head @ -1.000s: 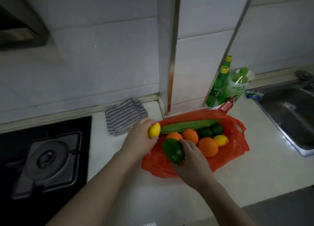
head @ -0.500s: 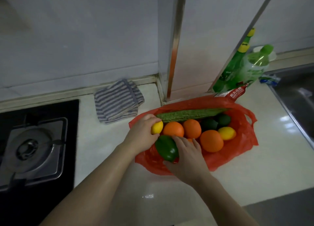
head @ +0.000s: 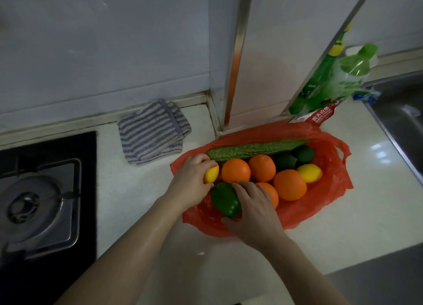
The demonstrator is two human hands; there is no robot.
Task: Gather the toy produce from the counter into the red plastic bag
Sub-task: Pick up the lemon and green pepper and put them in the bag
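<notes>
Head view: lemon gripped by left hand, green pepper by right hand; centre-frame orange half hidden beneath it.

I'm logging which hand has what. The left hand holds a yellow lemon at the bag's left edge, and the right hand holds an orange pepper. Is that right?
Not quite: the pepper in the right hand is green, not orange, as the head view shows. The left hand does hold the yellow lemon at the red bag's left edge.
</notes>
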